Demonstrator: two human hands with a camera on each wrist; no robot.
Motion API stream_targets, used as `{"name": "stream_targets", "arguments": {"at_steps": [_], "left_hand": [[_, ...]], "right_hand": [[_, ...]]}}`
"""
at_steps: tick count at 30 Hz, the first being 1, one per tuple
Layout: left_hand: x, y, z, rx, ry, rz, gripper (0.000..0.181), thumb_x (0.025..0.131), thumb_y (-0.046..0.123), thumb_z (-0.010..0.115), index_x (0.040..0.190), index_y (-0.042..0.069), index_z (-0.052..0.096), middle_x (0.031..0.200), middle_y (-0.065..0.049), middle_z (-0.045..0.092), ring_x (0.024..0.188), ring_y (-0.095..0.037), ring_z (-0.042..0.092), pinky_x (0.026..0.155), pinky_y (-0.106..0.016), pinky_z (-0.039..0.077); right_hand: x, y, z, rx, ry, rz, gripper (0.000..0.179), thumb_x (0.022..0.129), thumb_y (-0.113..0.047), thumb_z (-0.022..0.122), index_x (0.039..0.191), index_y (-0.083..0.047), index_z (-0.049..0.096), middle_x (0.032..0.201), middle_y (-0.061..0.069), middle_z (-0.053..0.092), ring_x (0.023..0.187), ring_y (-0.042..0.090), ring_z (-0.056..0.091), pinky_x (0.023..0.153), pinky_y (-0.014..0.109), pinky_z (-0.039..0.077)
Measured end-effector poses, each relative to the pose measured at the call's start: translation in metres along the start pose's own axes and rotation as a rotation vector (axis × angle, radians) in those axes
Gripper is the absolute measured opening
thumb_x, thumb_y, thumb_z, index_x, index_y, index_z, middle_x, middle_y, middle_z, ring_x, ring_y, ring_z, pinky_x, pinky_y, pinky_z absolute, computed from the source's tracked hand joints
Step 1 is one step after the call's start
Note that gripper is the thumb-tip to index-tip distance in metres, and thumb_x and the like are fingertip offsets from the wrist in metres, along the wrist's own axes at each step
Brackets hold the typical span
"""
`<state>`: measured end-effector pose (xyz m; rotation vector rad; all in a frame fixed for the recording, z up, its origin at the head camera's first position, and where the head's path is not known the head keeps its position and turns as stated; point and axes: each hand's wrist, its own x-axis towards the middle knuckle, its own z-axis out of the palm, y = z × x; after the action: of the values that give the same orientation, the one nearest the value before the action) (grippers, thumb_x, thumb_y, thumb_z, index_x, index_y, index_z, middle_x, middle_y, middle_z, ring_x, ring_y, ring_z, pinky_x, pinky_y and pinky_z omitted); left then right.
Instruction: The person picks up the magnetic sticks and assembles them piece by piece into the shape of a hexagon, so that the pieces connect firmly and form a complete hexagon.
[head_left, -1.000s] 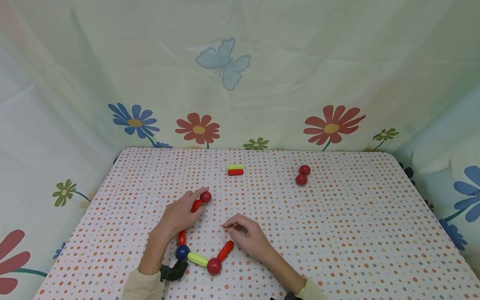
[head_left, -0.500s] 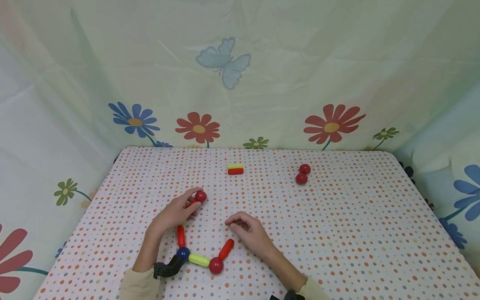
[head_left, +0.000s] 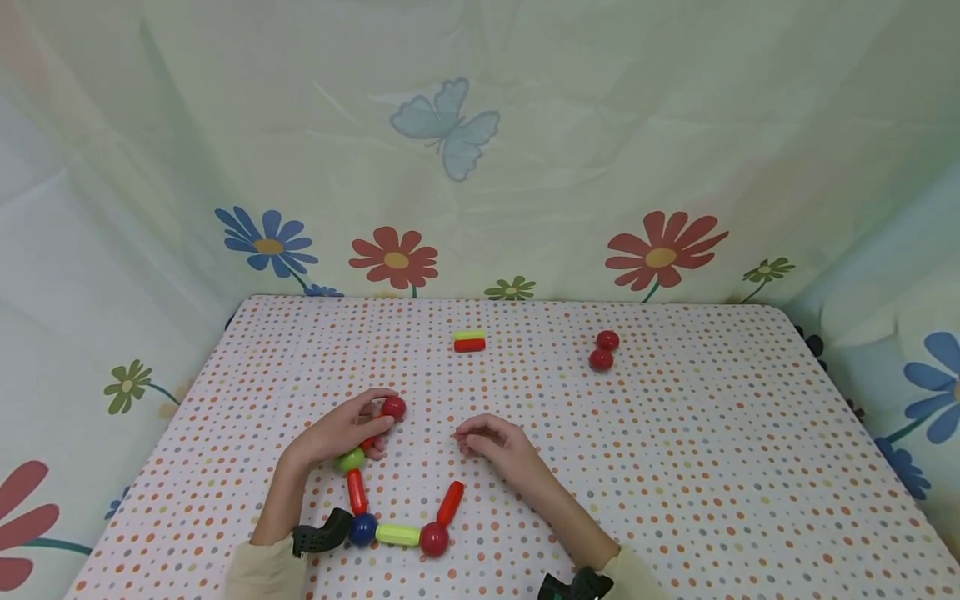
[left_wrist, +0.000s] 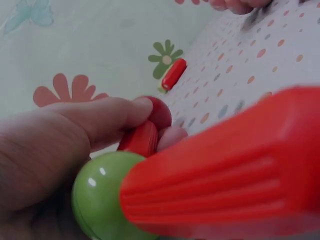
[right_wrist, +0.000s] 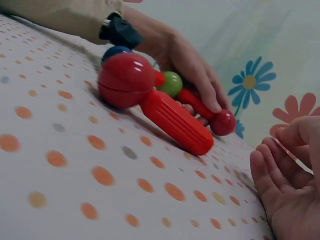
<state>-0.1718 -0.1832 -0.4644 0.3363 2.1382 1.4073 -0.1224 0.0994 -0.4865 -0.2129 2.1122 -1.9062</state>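
Observation:
My left hand (head_left: 333, 432) grips a red magnetic rod (left_wrist: 140, 138), with a red ball (head_left: 393, 407) at its far end and a green ball (head_left: 350, 460) at its near end. From the green ball a second red rod (head_left: 356, 492) runs down to a blue ball (head_left: 363, 529). A yellow-green rod (head_left: 397, 535) joins that to another red ball (head_left: 434, 540), from which a last red rod (head_left: 450, 503) points up with its tip free. My right hand (head_left: 501, 450), fingers loosely curled and holding nothing, hovers just beyond that tip.
Near the back of the dotted tabletop (head_left: 675, 467), a yellow-green rod (head_left: 469, 335) and a red rod (head_left: 470, 346) lie side by side. Two more red balls (head_left: 607, 340) sit together to their right. A flowered cloth (head_left: 562, 150) hangs behind.
My left hand has drawn its end of the chain left and toward me, bringing the green ball into sight. The near part shifted slightly. My right hand rose a little, away from the free tip.

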Motion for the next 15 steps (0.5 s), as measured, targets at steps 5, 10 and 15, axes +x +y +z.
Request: {"name": "stream_targets", "arguments": {"at_steps": [5, 10, 15], "left_hand": [[0.006, -0.011, 0.001, -0.101, -0.036, 0.036, 0.056, 0.098, 0.025, 0.058, 0.146, 0.008, 0.035, 0.102, -0.015, 0.059, 0.071, -0.016, 0.068, 0.071, -0.032, 0.059], [0.011, -0.017, 0.007, -0.196, -0.081, 0.057, 0.054, 0.099, 0.026, 0.055, 0.146, 0.011, 0.034, 0.105, -0.016, 0.06, 0.079, -0.018, 0.067, 0.073, -0.033, 0.06], [0.014, -0.017, 0.01, -0.24, -0.091, 0.062, 0.053, 0.1, 0.027, 0.054, 0.146, 0.011, 0.034, 0.105, -0.014, 0.062, 0.078, -0.016, 0.066, 0.072, -0.031, 0.059]], "right_hand": [[0.025, -0.001, -0.012, -0.11, 0.09, -0.087, 0.02, 0.096, -0.012, 0.058, 0.114, -0.007, 0.064, 0.117, 0.009, 0.064, 0.103, 0.015, 0.062, 0.087, 0.021, 0.053], [0.063, 0.002, -0.023, -0.42, 0.195, -0.303, 0.024, 0.091, -0.009, 0.062, 0.115, -0.009, 0.065, 0.122, 0.005, 0.059, 0.104, 0.02, 0.055, 0.087, 0.03, 0.05], [0.093, 0.004, -0.034, -0.571, 0.266, -0.388, 0.034, 0.088, -0.01, 0.063, 0.122, -0.008, 0.063, 0.132, 0.012, 0.054, 0.12, 0.032, 0.048, 0.096, 0.048, 0.042]]}}
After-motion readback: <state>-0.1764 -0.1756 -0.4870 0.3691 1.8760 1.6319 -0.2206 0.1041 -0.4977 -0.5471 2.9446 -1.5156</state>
